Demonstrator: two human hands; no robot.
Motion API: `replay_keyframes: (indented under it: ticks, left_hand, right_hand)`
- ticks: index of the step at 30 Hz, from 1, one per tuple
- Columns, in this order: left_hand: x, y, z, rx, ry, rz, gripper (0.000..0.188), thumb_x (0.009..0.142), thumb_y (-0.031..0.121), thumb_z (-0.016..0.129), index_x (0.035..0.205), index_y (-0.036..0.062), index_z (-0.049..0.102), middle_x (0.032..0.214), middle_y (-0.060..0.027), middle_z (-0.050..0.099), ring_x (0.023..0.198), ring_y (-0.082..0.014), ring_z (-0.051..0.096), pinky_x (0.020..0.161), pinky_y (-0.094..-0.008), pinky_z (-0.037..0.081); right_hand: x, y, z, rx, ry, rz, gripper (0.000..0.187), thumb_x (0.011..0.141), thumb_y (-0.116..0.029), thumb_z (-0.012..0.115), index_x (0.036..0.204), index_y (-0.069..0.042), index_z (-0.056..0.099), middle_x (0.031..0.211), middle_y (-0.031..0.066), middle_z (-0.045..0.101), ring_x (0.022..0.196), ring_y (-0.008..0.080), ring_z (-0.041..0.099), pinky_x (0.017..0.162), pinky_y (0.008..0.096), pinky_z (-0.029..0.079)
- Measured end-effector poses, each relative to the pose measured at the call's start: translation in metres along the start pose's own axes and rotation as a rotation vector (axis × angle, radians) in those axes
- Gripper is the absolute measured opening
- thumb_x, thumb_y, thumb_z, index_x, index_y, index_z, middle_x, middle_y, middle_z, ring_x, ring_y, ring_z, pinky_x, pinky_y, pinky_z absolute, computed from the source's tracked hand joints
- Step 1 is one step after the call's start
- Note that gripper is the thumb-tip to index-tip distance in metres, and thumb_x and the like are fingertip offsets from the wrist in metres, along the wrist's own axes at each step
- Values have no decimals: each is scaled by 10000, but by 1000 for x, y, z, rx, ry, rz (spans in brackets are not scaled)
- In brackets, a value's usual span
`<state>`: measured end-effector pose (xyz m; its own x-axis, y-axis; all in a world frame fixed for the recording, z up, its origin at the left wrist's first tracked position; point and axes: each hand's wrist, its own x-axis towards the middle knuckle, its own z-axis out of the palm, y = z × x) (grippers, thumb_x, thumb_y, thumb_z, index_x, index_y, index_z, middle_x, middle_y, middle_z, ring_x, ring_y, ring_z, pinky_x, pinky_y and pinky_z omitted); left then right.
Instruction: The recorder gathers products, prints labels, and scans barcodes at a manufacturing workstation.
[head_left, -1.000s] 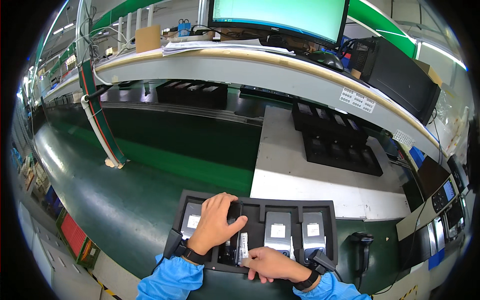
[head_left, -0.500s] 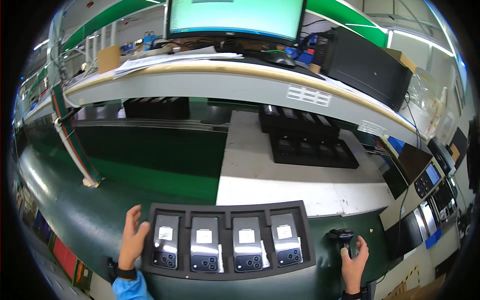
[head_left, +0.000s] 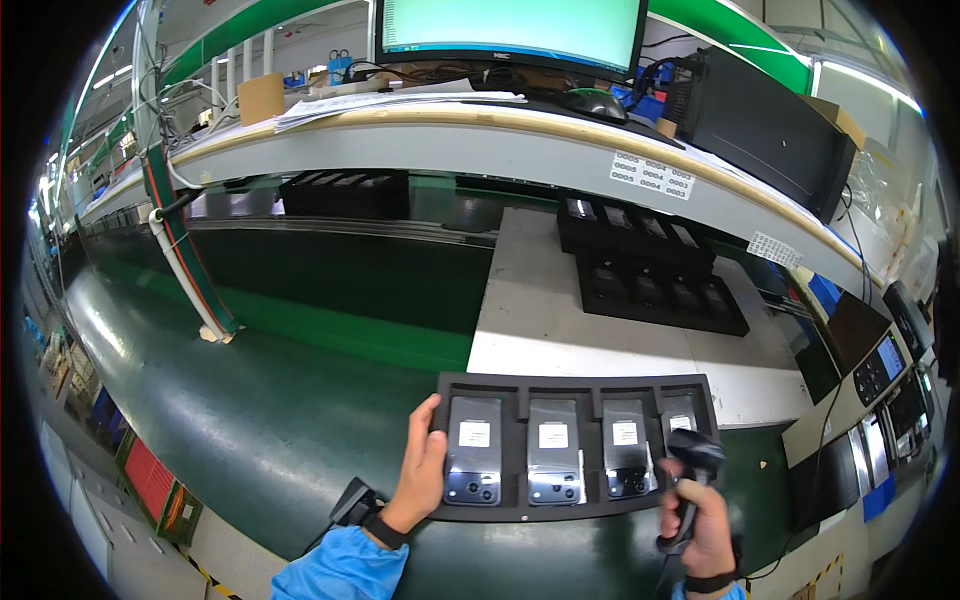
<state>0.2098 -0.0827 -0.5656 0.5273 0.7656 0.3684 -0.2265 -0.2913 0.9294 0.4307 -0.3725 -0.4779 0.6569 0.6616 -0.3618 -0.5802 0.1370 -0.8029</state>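
A black foam tray (head_left: 512, 440) lies near me on the green bench, with several dark smartphones in separate slots, backs up. Each phone, such as the leftmost smartphone (head_left: 474, 455), has a white label and a camera cluster at its near end. My left hand (head_left: 420, 475) rests against the tray's left edge, its fingers stretched and the thumb apart. Gripped in my right hand (head_left: 708, 525) is a black handheld barcode scanner (head_left: 698, 450), raised over the tray's right end. Its head partly hides the rightmost smartphone (head_left: 679, 408).
Behind the tray lies a white board (head_left: 530, 300) bearing more black trays (head_left: 660, 298). A shelf (head_left: 450, 140) with a monitor (head_left: 510, 35) and a black computer case (head_left: 765, 125) spans above. To the right stands a label printer (head_left: 860, 400); a post (head_left: 185, 255) rises at left.
The tray has shifted right along the bench, with my left hand now against its edge. My right hand has taken hold of the scanner and lifted it over the tray's right end.
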Motion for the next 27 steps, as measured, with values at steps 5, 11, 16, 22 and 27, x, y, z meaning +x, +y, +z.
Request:
replay_keyframes:
  ticks: [5, 11, 16, 22, 27]
  left_hand:
    - [15, -1, 21, 209, 39, 68, 423, 1009, 223, 450, 1346, -32, 436, 1296, -181, 450, 1213, -284, 460, 1051, -394, 369]
    - [21, 1, 0, 286, -46, 92, 433, 967, 219, 521, 1332, -8, 466, 1305, -183, 484, 1151, -293, 524, 972, -386, 440]
    - [24, 4, -4, 396, -98, 94, 478, 912, 221, 596, 1315, -4, 471, 1303, -209, 498, 1154, -359, 528, 980, -402, 440]
    - [25, 5, -3, 476, -124, 136, 551, 856, 201, 656, 1330, 4, 457, 1289, -207, 484, 1172, -356, 514, 980, -420, 453]
    - [39, 17, 7, 748, -116, 340, 657, 780, 235, 718, 1343, 5, 471, 1308, -251, 485, 1235, -422, 459, 1060, -480, 381]
  right_hand:
    - [22, 41, 76, -324, -354, 329, 266, 920, -140, 616, 1130, 8, 547, 767, 99, 629, 521, 137, 551, 473, 270, 439]
    - [39, 74, 125, -389, -429, 372, 234, 928, -133, 620, 1109, -37, 507, 790, 88, 622, 546, 129, 565, 485, 259, 445]
    - [35, 67, 127, -408, -383, 339, 376, 921, -135, 643, 1210, 6, 448, 886, 141, 668, 555, 129, 569, 478, 259, 451]
    - [18, 40, 99, -419, -275, 152, 527, 897, -78, 643, 1317, 12, 338, 977, 194, 694, 544, 142, 569, 482, 264, 454]
    - [-4, -1, 23, -683, 180, -57, 160, 885, -110, 656, 991, -2, 604, 632, 36, 567, 483, 114, 515, 423, 255, 398]
